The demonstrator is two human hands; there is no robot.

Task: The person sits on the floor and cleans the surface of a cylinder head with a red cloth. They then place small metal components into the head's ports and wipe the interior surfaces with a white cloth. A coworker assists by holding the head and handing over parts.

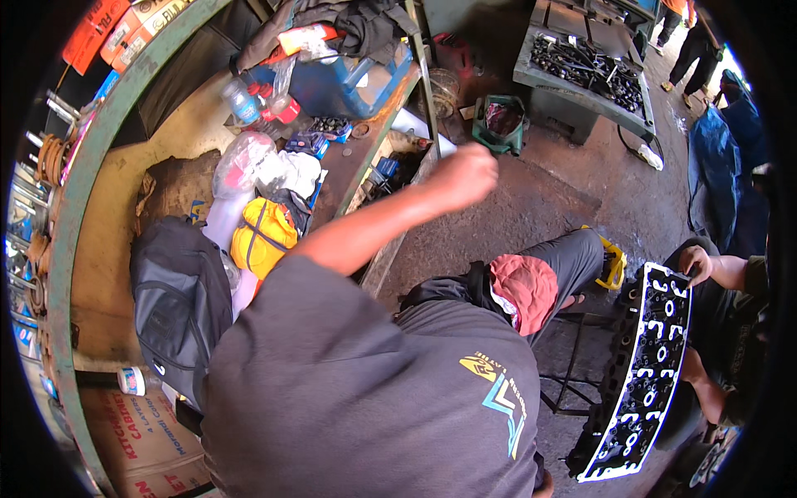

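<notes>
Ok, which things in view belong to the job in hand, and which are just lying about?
Job in hand:
long metal part with holes, held by a co-worker's hands

Lying about, apparently:
black backpack
yellow bundle
clear bottle
heaped dark metal pieces (untouched; could be related)

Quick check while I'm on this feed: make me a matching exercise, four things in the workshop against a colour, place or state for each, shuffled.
Things
1. Long metal part with rows of holes
2. Backpack
3. Tied bundle
4. Open-topped container

Descriptions
A. Yellow, crossed by a dark cord
B. Green, with something reddish inside
C. Gripped near its upper end by a co-worker's hand
D. Mostly black, in the left part of the picture

Pairs: 1-C, 2-D, 3-A, 4-B
</notes>
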